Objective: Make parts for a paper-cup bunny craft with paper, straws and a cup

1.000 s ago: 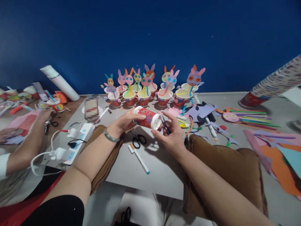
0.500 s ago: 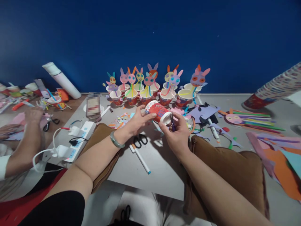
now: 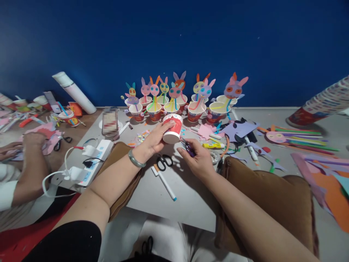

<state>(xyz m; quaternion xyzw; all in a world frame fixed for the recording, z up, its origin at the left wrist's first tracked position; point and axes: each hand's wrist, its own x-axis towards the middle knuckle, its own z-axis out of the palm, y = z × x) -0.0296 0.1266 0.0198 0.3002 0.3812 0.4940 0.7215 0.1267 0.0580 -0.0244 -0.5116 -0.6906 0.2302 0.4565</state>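
Note:
My left hand [image 3: 155, 141] is closed around the side of a red paper cup [image 3: 174, 126] with a white end turned down towards me. Just right of the cup, my right hand [image 3: 200, 159] grips purple-handled scissors [image 3: 190, 148], their metal blades pointing at the cup; my fingers partly hide them. Below the cup, black-handled scissors [image 3: 164, 162] lie on the table beside a white marker [image 3: 167, 186] with a blue end. Behind my hands stand several red paper cups [image 3: 155, 113] bearing paper rabbit-like heads [image 3: 175, 91] on coloured stems.
Brown cushions [image 3: 268, 203] lie at both sides of my arms. A white power strip [image 3: 96, 163] with plugs sits left. Paper scraps [image 3: 240, 129], a yellow glue tube [image 3: 213, 145] and a stack of cups [image 3: 319, 103] are right. Another person's hand [image 3: 34, 141] works at far left.
The cup has turned more upright and shifted left in my left hand. My right hand has drawn back from its rim and lowered slightly, still with the purple-handled scissors.

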